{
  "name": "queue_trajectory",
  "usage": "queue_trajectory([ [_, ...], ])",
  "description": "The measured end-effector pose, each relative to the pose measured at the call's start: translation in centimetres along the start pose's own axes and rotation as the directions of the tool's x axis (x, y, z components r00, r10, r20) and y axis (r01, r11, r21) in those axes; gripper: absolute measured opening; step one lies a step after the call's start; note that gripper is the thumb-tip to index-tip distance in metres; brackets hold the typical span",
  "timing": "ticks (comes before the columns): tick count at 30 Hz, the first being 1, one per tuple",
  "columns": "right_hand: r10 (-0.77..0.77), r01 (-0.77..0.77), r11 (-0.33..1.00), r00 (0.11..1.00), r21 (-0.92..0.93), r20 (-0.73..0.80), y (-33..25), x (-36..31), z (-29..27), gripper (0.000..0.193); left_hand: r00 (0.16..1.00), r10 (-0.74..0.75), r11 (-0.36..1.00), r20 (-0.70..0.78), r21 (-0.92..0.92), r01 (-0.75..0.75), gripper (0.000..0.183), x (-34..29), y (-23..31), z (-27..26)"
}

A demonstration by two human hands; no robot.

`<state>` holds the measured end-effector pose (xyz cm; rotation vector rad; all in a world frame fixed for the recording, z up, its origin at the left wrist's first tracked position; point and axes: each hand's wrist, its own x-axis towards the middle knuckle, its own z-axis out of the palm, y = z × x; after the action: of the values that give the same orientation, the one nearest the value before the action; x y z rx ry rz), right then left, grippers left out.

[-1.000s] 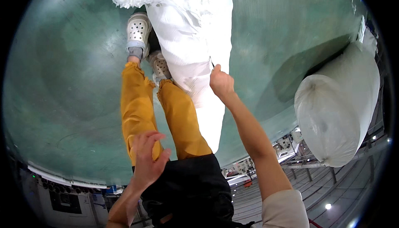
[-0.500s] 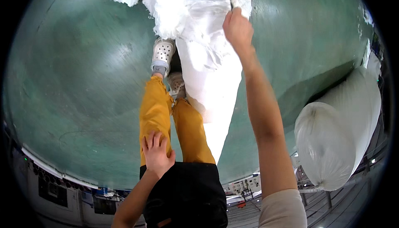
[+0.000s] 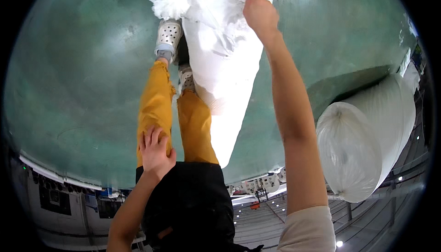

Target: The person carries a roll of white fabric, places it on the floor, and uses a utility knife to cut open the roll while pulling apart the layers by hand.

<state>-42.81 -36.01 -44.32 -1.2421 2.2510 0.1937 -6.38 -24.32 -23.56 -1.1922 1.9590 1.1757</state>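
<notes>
We count two white sacks: right hand fingers pinching tall sack, seemingly fluff-filled; tied sack apart; left hand fingers together on thigh.

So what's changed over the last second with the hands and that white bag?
The right hand has travelled up the white bag, away from the body, arm now stretched out, fingers pinched at the bag with a small dark tool. The left hand went from hovering spread to resting on the yellow trouser leg. The tied white sack at right stayed put.
</notes>
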Motion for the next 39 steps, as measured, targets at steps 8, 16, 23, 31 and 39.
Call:
queue_trajectory([
  [8,0.004,-0.004,1.000,1.000,-0.028,-0.013,1.2,0.2,1.2,0.025,0.995,0.023,0.999,-0.101,0.032,-0.020,0.029,-0.4,0.6,3.6],
  [16,0.026,-0.027,0.999,0.998,0.020,0.060,3.2,-6.3,2.5,0.018,0.990,0.035,0.999,-0.139,0.043,-0.029,0.033,-1.1,1.4,4.5],
  [23,0.047,-0.053,0.997,0.995,0.064,0.091,4.3,-9.9,3.6,0.015,0.987,0.043,0.996,-0.156,0.088,-0.030,0.033,-1.3,1.9,5.4],
  [31,0.097,-0.118,0.991,0.961,0.068,0.261,7.6,-18.5,7.2,0.017,0.991,0.030,0.986,-0.132,0.168,-0.007,0.033,-1.5,2.4,7.1],
  [39,0.110,-0.150,0.984,0.937,0.098,0.332,10.6,-25.7,11.0,0.012,0.998,-0.001,0.956,-0.058,0.293,0.018,0.035,-1.8,2.8,8.7],
])
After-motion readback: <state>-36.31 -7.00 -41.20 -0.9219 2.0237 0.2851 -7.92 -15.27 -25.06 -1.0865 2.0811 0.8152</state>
